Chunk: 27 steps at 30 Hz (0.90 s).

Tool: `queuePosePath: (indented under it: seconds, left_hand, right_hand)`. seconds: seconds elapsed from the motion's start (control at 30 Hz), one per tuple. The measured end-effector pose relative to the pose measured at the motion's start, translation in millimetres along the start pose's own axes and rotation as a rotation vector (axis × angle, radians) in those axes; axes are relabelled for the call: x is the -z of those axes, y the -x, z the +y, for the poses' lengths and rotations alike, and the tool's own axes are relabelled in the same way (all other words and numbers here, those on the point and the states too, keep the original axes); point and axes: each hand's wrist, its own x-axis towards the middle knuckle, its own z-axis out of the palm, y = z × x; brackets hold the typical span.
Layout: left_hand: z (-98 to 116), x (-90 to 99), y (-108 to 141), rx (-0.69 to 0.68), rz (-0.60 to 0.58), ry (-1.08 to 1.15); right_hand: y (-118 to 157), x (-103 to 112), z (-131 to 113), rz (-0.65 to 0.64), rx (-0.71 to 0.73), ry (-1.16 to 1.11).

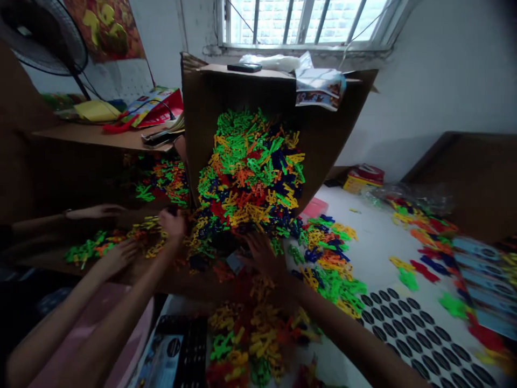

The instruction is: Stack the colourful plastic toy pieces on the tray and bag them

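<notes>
Small plastic figure-like pieces (pixel 254 178) in green, yellow, orange, red and dark blue spill out of a tilted cardboard box (pixel 335 129). My right hand (pixel 264 256) reaches in at the foot of this heap, palm down, its fingers stretched out and apart among the pieces. Beside its thumb is a small pale card-like thing (pixel 234 262). Left of the box mouth, my left hand (pixel 173 223) is closed around dark blue plastic pieces (pixel 173 210). Below my right hand lies another heap of loose pieces (pixel 258 345), partly blurred.
At left, a co-worker's hands (pixel 119 258) reach into more pieces near a cardboard shelf (pixel 109 137). A pink basin (pixel 92 345) stands below. The white table (pixel 371 231) holds scattered pieces, a sheet of black oval stickers (pixel 412 328) and printed blue cards (pixel 484 280). A fan (pixel 44 37) stands at back left.
</notes>
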Motion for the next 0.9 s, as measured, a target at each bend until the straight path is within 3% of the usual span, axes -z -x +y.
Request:
queuePosePath:
  seconds: [0.07,0.17,0.23,0.3,0.4,0.5,0.6,0.7,0.83,0.9]
  left_hand:
    - [4,-32.1,39,-0.143,-0.067,-0.048]
    - [12,-81.7,98,-0.726,-0.484,-0.291]
    - [20,-111.3,123,-0.883,-0.617,-0.448]
    - [28,-135.8,132,-0.877,-0.619,-0.565]
    - [40,-159.7,122,-0.839,-0.61,-0.622]
    - [52,-169.0,100,-0.898,-0.652,-0.626]
    - [61,-172.3,87,-0.965,-0.668,-0.635]
    - [67,-179.2,86,-1.0,-0.659,-0.64]
    - [80,-195.3,79,-1.038,-0.627,-0.632]
    - [91,-202.5,65,-1.061,-0.631,-0.629]
  right_hand:
    - [4,11,28,-0.095,-0.087,0.116]
    - [13,30,64,-0.228,-0.161,0.225]
    - [26,39,85,-0.259,-0.18,0.245]
    - [41,46,104,-0.254,-0.223,0.271]
    - [63,53,130,-0.25,-0.335,0.319]
    - [74,60,148,-0.287,-0.493,0.299]
    - [68,62,147,-0.254,-0.59,0.288]
    - [50,54,125,-0.173,-0.504,0.272]
    - [24,32,94,-0.199,-0.199,0.165]
    - [15,22,86,-0.189,-0.19,0.152]
